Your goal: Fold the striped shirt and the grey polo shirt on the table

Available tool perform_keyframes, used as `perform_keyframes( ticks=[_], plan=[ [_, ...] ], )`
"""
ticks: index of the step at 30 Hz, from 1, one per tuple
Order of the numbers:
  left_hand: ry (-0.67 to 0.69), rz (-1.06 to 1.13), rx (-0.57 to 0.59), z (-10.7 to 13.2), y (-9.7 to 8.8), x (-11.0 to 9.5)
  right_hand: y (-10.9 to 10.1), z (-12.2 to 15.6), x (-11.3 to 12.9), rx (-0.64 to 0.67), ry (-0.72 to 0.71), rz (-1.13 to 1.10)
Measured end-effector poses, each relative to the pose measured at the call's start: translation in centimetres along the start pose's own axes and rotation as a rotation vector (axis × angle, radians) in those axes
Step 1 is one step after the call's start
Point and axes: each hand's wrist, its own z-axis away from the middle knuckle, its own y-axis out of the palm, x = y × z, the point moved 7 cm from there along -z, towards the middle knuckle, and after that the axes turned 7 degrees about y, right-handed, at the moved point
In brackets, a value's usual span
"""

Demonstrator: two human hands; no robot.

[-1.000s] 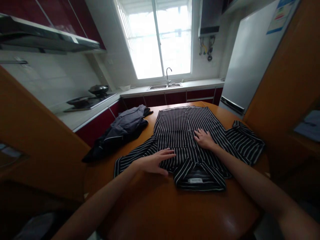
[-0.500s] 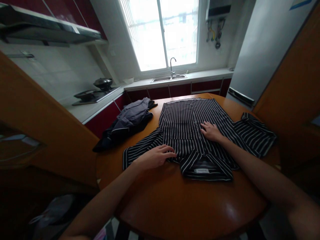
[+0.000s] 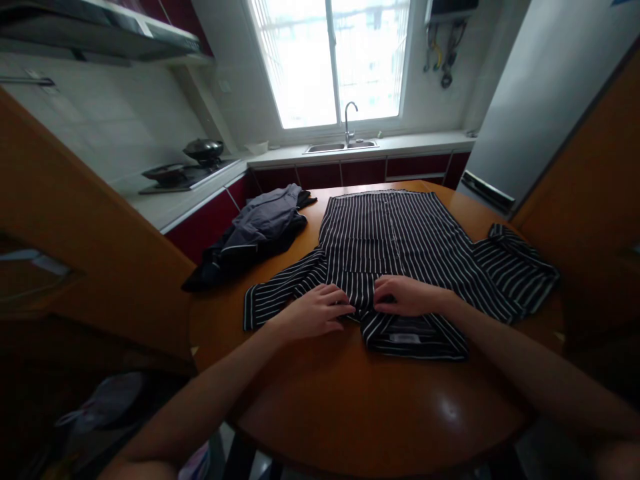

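Observation:
A black shirt with white stripes (image 3: 400,233) lies spread flat on the round wooden table (image 3: 350,400), collar toward me and sleeves out to both sides. My left hand (image 3: 315,310) rests on the shirt at its left shoulder, fingers curled onto the cloth. Close beside it, my right hand (image 3: 405,295) sits just above the collar (image 3: 415,333), its fingers bent and pressed on the fabric. The two hands nearly touch at the shirt's chest.
A dark grey garment (image 3: 260,233) lies crumpled at the table's far left edge. Behind are a counter with a stove and pans (image 3: 185,170), a sink under the window (image 3: 340,143), a fridge (image 3: 530,113) at the right, and wooden chair backs at both sides.
My right hand slid from the middle of the shirt back toward the collar, next to the left hand. The left hand's fingers curled in slightly. The view tilted down.

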Motion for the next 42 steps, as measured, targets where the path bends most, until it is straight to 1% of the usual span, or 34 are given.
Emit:
perform_keyframes(
  ticks=[2,5,7,10,14,15,17,19,20,21,22,23,24,26,28,29,30,31,32,34,35,37,38,40,42],
  plan=[
    [0.016,-0.034,-0.001,-0.8,0.7,-0.8,0.9,-0.1,1.3,0.058,-0.011,-0.009],
    [0.035,-0.068,0.025,-1.6,1.6,-1.8,1.5,0.0,1.6,0.118,0.002,-0.039],
    [0.036,-0.028,0.015,-1.8,1.8,-2.1,1.6,0.2,1.7,0.156,0.006,-0.086],
    [0.042,0.15,-0.011,-1.7,1.9,-2.2,1.6,0.7,1.8,0.208,0.017,-0.168],
    [0.067,0.409,0.02,-1.5,1.9,-2.2,1.8,1.2,1.7,0.286,0.062,-0.271],
    [0.057,0.46,0.012,-1.4,1.7,-2.1,1.7,1.3,1.6,0.293,0.065,-0.299],
    [0.0,0.499,-0.04,-1.4,1.2,-1.2,1.3,1.1,1.5,0.252,0.048,-0.351],
    [-0.094,0.439,-0.099,-1.3,1.0,0.0,0.4,0.8,1.0,0.109,0.029,-0.353],
    [-0.143,0.384,-0.101,-1.1,1.1,0.6,0.1,0.7,0.6,0.017,0.029,-0.319],
    [-0.184,0.332,-0.071,-1.0,1.6,1.1,-0.1,0.6,0.2,-0.064,0.039,-0.262],
    [-0.217,0.289,-0.019,-0.8,2.2,1.5,0.1,0.6,-0.4,-0.116,0.06,-0.192],
    [-0.245,0.258,0.043,-0.6,2.9,1.7,0.5,0.6,-0.9,-0.128,0.091,-0.122],
    [-0.265,0.239,0.105,-0.3,3.6,1.8,1.3,0.5,-1.5,-0.107,0.126,-0.062],
    [-0.287,0.233,0.185,0.0,4.2,1.5,2.8,0.6,-2.5,-0.025,0.189,0.009],
    [-0.285,0.257,0.201,0.1,4.0,1.2,3.8,0.7,-3.1,0.032,0.211,0.028],
    [-0.28,0.275,0.184,0.1,3.6,1.2,4.0,0.7,-3.1,0.044,0.208,0.03],
    [-0.29,0.287,0.14,0.1,3.0,1.6,4.1,0.7,-3.1,0.048,0.204,0.028],
    [-0.324,0.281,0.067,0.3,2.2,2.4,4.0,0.7,-3.1,0.051,0.205,0.026],
    [-0.383,0.247,-0.023,0.7,1.4,3.7,4.0,0.6,-3.1,0.053,0.208,0.026],
    [-0.56,0.111,-0.188,2.2,-0.1,7.0,3.8,0.6,-3.1,0.06,0.22,0.026],
    [-0.658,0.034,-0.235,3.3,-0.5,8.7,3.7,0.6,-3.1,0.062,0.225,0.025],
    [-0.803,-0.042,-0.231,5.3,-0.2,11.5,3.6,0.6,-3.1,0.064,0.228,0.023],
    [-0.843,-0.039,-0.21,6.1,0.2,12.6,3.6,0.6,-3.1,0.066,0.227,0.024],
    [-0.859,0.008,-0.179,7.0,1.0,13.9,3.6,0.5,-3.1,0.073,0.226,0.034],
    [-0.842,0.052,-0.169,7.3,1.4,14.4,3.6,0.5,-3.2,0.084,0.229,0.043]
  ],
)
